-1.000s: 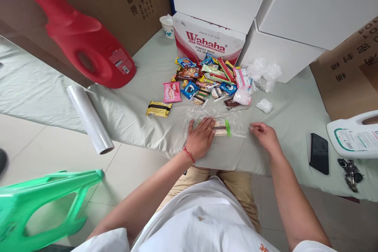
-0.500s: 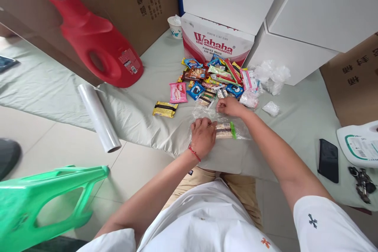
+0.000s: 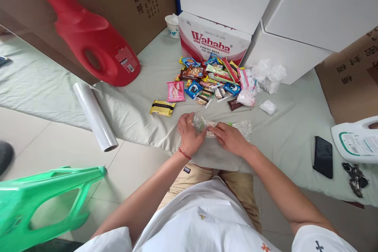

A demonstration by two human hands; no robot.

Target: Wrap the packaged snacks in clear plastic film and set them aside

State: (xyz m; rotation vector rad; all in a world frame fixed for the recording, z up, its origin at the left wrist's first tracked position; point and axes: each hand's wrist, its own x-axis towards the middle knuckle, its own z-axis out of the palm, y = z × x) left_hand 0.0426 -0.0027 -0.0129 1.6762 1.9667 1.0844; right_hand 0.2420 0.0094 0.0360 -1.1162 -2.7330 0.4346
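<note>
A snack pack (image 3: 210, 124) with green ends lies at the near edge of the cloth, covered by clear plastic film (image 3: 244, 126). My left hand (image 3: 190, 136) has its fingers curled over the film at the pack's left end. My right hand (image 3: 229, 138) is closed over the pack's middle, fingertips pressing the film down on it. The film's crumpled loose end sticks out to the right. Beyond my hands is a pile of wrapped snacks (image 3: 195, 71). A yellow snack pack (image 3: 162, 108) and a pink snack pack (image 3: 176, 91) lie left of the pile.
A roll of plastic film (image 3: 95, 117) and a red jug (image 3: 97, 47) are at the left. Behind the pile stands a Wahaha carton (image 3: 214, 39). Crumpled plastic (image 3: 268, 75), a phone (image 3: 323, 157), keys (image 3: 356, 179) and a white jug (image 3: 357, 139) lie rightward. A green stool (image 3: 53, 193) stands on the floor.
My right hand has come back from the pile's near edge onto the pack. My left hand has shifted left, and the film now lies folded over the pack. A dark brown packet is uncovered.
</note>
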